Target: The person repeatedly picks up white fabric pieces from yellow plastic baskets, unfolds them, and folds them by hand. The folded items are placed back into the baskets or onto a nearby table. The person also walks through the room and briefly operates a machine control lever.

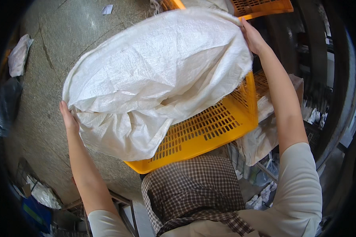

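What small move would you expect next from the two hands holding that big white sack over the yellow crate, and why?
Probably lowering the white woven sack onto the yellow crate: the left hand and right hand grip its opposite edges, spreading it above the crate.

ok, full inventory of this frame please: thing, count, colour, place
woven sack: 1, white, held open across the middle, draped over the crate
plastic crate: 1, yellow-orange, perforated, under the sack
second crate: 1, orange, top edge, only partly in view
bag: 1, pale, on the floor at far left
dark bag: 1, black, on the floor at left, below the pale one
paper scrap: 1, white, on the floor at top
floor: grey concrete, cracked
checked apron: 1, brown and white, bottom centre
left hand: 1, grips the sack's lower left edge
right hand: 1, grips the sack's upper right edge
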Action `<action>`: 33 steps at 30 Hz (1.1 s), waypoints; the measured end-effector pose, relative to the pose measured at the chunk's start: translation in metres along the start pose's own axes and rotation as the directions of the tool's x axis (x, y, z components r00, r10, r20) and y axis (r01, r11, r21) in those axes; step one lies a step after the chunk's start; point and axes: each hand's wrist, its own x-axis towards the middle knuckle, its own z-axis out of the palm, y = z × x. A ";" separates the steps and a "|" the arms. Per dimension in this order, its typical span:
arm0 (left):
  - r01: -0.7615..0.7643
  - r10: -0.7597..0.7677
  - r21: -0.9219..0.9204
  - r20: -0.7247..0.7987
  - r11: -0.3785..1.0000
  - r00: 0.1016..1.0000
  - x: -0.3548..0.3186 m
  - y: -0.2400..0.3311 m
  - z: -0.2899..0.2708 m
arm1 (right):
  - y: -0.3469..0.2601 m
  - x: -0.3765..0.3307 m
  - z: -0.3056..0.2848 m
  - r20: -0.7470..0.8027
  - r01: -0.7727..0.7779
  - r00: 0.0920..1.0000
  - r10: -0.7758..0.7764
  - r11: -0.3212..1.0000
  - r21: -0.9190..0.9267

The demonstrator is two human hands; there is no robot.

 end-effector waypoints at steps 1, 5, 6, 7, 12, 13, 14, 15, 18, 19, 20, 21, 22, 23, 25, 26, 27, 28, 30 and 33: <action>0.224 -0.220 -0.051 0.063 0.973 0.973 -0.002 -0.009 -0.007 | 0.008 0.005 -0.001 0.007 -0.137 0.991 0.137 0.990 -0.022; 0.514 -0.475 -0.073 0.288 0.855 0.831 -0.027 -0.056 -0.027 | 0.057 0.012 -0.024 0.105 -0.359 0.918 0.382 0.915 -0.184; 0.529 -0.506 -0.010 0.279 0.848 0.816 -0.039 -0.074 -0.029 | 0.069 0.013 -0.031 0.152 -0.373 0.899 0.410 0.900 -0.224; 0.546 -0.506 -0.115 0.258 0.830 0.823 -0.047 -0.087 -0.034 | 0.081 0.010 -0.040 0.158 -0.372 0.896 0.415 0.896 -0.243; 0.312 -0.313 -0.027 -0.127 0.950 0.941 -0.051 -0.131 -0.054 | 0.126 0.022 -0.077 0.058 -0.209 0.971 0.232 0.942 -0.264; 0.262 -0.251 0.033 -0.199 0.964 0.947 -0.053 -0.130 -0.057 | 0.126 0.023 -0.082 0.016 -0.143 0.988 0.153 0.953 -0.266; 0.216 -0.183 0.100 -0.264 0.971 0.947 -0.060 -0.126 -0.060 | 0.123 0.020 -0.086 -0.045 -0.077 0.997 0.068 0.963 -0.257; 0.210 -0.141 0.186 -0.326 0.960 0.935 -0.070 -0.120 -0.063 | 0.118 0.010 -0.088 -0.150 -0.034 0.989 0.001 0.976 -0.216; -0.088 0.255 0.636 -0.176 0.767 0.951 -0.131 -0.083 -0.075 | 0.085 -0.052 -0.088 -0.550 0.025 0.835 -0.020 1.000 0.002; -0.296 0.396 0.818 0.092 0.493 0.914 -0.158 -0.075 -0.076 | 0.081 -0.089 -0.081 -0.450 0.089 0.881 -0.143 0.986 -0.138; -0.454 0.444 0.872 0.339 0.184 0.830 -0.186 -0.072 -0.075 | 0.073 -0.124 -0.075 -0.309 0.197 0.910 -0.279 0.943 -0.269; -0.612 0.251 0.772 0.566 0.171 0.785 -0.208 -0.073 -0.073 | 0.080 -0.147 -0.058 0.058 0.488 0.859 -0.508 0.781 -0.390; -0.733 0.048 0.650 0.741 0.199 0.670 -0.223 -0.079 -0.069 | 0.084 -0.174 -0.045 0.294 0.442 0.897 -0.331 0.679 -0.585; -0.766 -0.026 0.625 0.777 0.149 0.629 -0.233 -0.088 -0.062 | 0.092 -0.187 -0.031 0.501 0.618 0.775 -0.386 0.292 -0.730; -0.832 -0.111 0.554 0.827 0.001 0.551 -0.243 -0.107 -0.053 | 0.107 -0.196 -0.013 0.717 0.689 0.621 -0.317 -0.214 -0.692; -0.844 -0.131 0.529 0.834 -0.089 0.536 -0.245 -0.116 -0.052 | 0.117 -0.192 -0.005 0.693 0.642 0.654 -0.303 -0.263 -0.720; -0.837 -0.231 0.519 0.805 -0.172 0.547 -0.247 -0.122 -0.054 | 0.124 -0.191 -0.005 0.648 0.573 0.729 -0.218 -0.323 -0.753; -0.847 -0.276 0.522 0.803 -0.101 0.528 -0.252 -0.124 -0.059 | 0.128 -0.191 -0.009 0.634 0.591 0.748 -0.196 -0.240 -0.771; -0.826 -0.460 0.561 0.747 0.051 0.479 -0.264 -0.121 -0.077 | 0.130 -0.198 -0.029 0.523 0.527 0.850 0.070 -0.072 -0.847; -0.698 -0.741 0.707 0.528 0.114 0.414 -0.300 -0.100 -0.121 | 0.125 -0.256 -0.079 0.550 0.550 0.835 -0.015 -0.009 -0.835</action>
